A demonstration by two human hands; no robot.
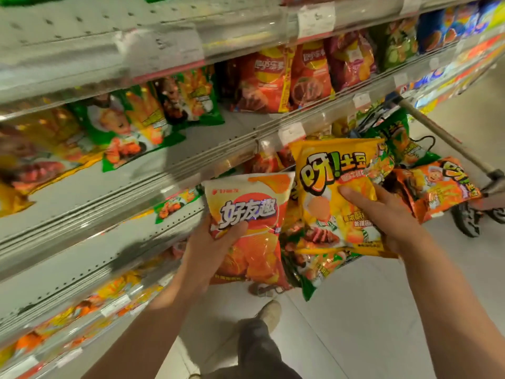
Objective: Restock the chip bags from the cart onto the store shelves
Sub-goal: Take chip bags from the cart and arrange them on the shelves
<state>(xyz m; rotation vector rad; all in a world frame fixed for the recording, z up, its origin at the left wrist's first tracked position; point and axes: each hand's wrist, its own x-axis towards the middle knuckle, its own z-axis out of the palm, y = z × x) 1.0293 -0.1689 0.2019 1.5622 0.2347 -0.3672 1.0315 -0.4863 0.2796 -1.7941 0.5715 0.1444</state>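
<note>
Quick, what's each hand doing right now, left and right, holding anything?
Left hand: grips the orange and white chip bag from below.
Right hand: holds the yellow chip bag, thumb on its front.

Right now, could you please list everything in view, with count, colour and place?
white-and-orange chip bag: one, in the left hand.
yellow chip bag: one, under the right hand, atop the cart pile.
orange chip bag: one, right of the pile.
green bags: several, middle shelf, left.
red bags: several, same shelf, further along.
shelves: grey, left side.
cart handle: grey, right.
left hand: grips its bag.
right hand: holds the yellow bag.
</note>
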